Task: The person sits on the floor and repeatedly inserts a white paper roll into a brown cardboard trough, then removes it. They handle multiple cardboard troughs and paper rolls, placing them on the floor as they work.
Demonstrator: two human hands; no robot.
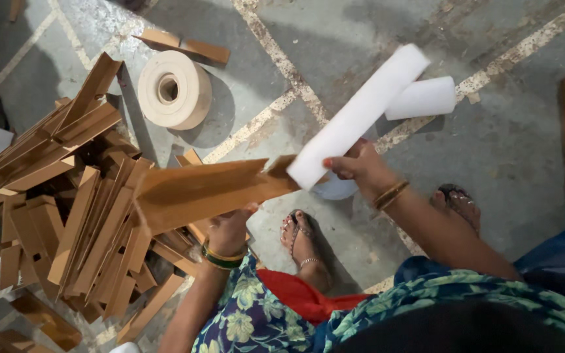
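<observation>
My left hand (229, 230) gripped a long brown cardboard angle strip (204, 191) from beneath, held level above the floor. My right hand (359, 167) was clenched around the near end of a white foam sheet roll (359, 114), which slanted up and away to the right, its end touching the strip's right tip. A second white foam roll (421, 98) lay just behind it. At left, a loose heap of cardboard strips (67, 209) crowded the floor; a tape roll (174, 89) stood beyond. Bare tiled floor (505, 144) opened far right. My sandalled feet (303, 242) stood below.
</observation>
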